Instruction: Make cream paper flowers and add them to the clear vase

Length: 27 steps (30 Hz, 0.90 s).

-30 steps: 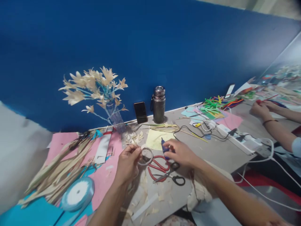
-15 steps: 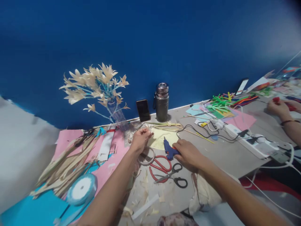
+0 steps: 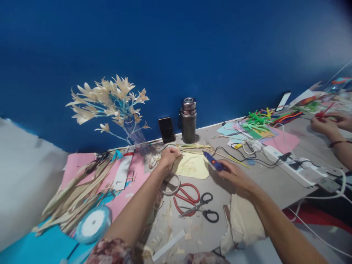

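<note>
My right hand (image 3: 232, 175) grips a blue glue gun (image 3: 213, 161) with its nozzle pointing up and left, beside a pale yellow sheet (image 3: 192, 167). At the sheet's left edge my left hand (image 3: 169, 158) is closed in a pinch. A small pale piece shows at its fingertips, too small to name. Below the hands lie black-handled scissors (image 3: 210, 215) across a red-handled pair (image 3: 196, 190). A roll of tape (image 3: 177, 189) rests by my left wrist. Pale strips (image 3: 196, 146) lie behind the sheet.
Pale flowers (image 3: 110, 97) stand in a clear vase (image 3: 139, 137) at the left, near a phone (image 3: 166, 130) and a metal flask (image 3: 189, 121). Dried husks (image 3: 79, 190) and a blue ribbon roll (image 3: 95, 223) lie left. At right are a power strip (image 3: 291, 167) and another person's hands (image 3: 327, 126).
My right hand has lifted the glue gun and moved it right, away from the yellow sheet. My left hand has shifted slightly right. The other person's hands now show a red strand pointing up.
</note>
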{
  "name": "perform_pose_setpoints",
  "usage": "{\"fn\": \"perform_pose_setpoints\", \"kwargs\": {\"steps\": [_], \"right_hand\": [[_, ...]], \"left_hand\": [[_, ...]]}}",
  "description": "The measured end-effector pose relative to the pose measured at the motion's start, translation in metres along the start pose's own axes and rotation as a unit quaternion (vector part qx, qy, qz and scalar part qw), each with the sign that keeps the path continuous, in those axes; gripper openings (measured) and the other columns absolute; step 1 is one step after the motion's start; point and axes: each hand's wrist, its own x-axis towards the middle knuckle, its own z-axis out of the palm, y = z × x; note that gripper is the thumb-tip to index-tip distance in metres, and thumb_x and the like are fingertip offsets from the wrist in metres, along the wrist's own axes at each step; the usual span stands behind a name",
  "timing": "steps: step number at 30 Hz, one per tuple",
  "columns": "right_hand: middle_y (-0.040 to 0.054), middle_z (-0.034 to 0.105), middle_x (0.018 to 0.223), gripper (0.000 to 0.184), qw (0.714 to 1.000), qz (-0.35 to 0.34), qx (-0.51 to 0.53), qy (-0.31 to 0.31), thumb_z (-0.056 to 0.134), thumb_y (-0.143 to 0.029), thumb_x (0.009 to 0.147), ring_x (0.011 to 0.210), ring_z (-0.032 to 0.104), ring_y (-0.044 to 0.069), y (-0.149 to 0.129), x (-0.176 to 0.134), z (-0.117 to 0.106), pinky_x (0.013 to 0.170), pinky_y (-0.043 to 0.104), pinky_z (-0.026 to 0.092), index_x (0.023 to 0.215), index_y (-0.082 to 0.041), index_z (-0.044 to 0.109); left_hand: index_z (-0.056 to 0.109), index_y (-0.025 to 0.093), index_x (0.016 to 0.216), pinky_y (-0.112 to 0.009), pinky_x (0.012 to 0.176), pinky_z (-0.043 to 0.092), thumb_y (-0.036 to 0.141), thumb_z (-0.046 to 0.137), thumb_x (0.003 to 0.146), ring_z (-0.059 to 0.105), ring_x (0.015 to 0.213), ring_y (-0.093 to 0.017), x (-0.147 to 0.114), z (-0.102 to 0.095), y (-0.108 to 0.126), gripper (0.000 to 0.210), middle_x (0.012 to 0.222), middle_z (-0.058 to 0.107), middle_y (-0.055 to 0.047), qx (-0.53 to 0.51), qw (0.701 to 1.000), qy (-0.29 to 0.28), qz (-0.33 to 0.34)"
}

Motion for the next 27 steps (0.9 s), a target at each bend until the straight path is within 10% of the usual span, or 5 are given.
{"fn": "perform_pose_setpoints", "kwargs": {"steps": [5, 27], "right_hand": [[0.0024, 0.057, 0.07, 0.047, 0.972, 0.005, 0.234, 0.002, 0.05, -0.055, 0.093, 0.062, 0.048, 0.016, -0.001, 0.0, -0.003, 0.056, 0.028, 0.035, 0.113, -0.015, 0.061], [0.0, 0.051, 0.066, 0.052, 0.976, -0.084, 0.176, -0.098, 0.046, -0.066, 0.091, 0.057, 0.044, 0.012, -0.035, 0.004, 0.026, 0.056, 0.028, 0.032, 0.094, -0.015, 0.058]], "left_hand": [[0.056, 0.015, 0.066, -0.03, 0.07, 0.056, 0.03, 0.089, 0.055, 0.066, 0.063, -0.013, -0.024, 0.002, 0.027, 0.038, 0.064, 0.059, 0.003, -0.054, 0.998, -0.035, 0.016], [0.061, 0.015, 0.074, -0.021, 0.049, 0.042, 0.027, 0.089, 0.061, 0.059, 0.054, -0.008, -0.082, 0.005, 0.043, 0.034, 0.077, 0.065, 0.0, -0.118, 0.986, -0.086, 0.077]]}}
